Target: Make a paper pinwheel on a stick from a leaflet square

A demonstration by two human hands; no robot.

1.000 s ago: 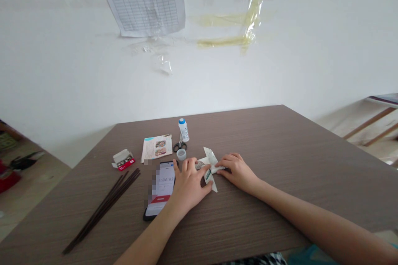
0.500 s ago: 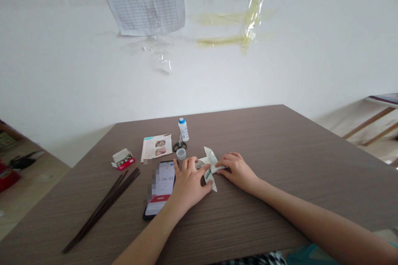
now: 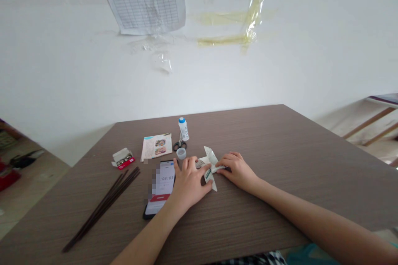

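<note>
A folded paper pinwheel shape (image 3: 210, 168), white with green print, lies on the brown wood-grain table (image 3: 248, 140). My left hand (image 3: 190, 184) rests on the table with its fingertips on the paper's left side. My right hand (image 3: 236, 169) pinches the paper's right side between its fingers and thumb. Both hands hold the paper down and hide its centre. Just left of my left hand lies a smartphone (image 3: 161, 188) showing a timer, its lower edge near my left palm.
Farther up the table stand a white bottle with a blue cap (image 3: 183, 128), black-handled scissors (image 3: 179, 145) and a small translucent cup (image 3: 181, 153). A printed booklet (image 3: 157, 147), a small red-and-white box (image 3: 123, 159) and several long dark sticks (image 3: 105, 207) lie to the left.
My hands and the paper have hardly moved. The phone timer has ticked up by a second, and the view has shifted slightly.
</note>
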